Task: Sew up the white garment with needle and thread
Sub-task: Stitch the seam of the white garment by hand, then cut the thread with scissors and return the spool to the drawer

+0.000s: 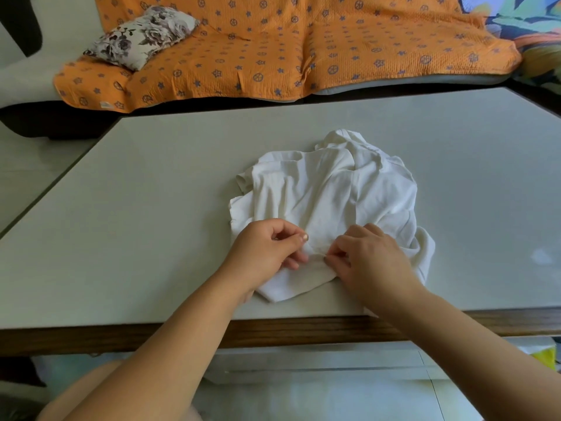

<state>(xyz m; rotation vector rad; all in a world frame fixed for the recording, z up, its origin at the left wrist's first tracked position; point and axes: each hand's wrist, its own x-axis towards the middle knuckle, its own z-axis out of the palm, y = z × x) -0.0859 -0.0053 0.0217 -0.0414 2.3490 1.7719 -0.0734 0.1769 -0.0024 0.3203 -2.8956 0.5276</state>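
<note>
Pinching the near hem of the white garment (328,189), the left hand (267,247) is curling its thumb and fingers round a small fold of cloth. The right hand (372,258) is pinching the same hem just beside it, with its fingertips almost meeting the left thumb. Anything thin between the fingertips is too small to make out. The garment is lying crumpled on the pale table (151,208), close to the near edge. Its long way is running from the hands away toward the couch, with the bunched end pointing far and a bit right. Past the table, an orange blanket (273,50) is covering the couch, and a flowery pillow (142,34) is resting on it.
</note>
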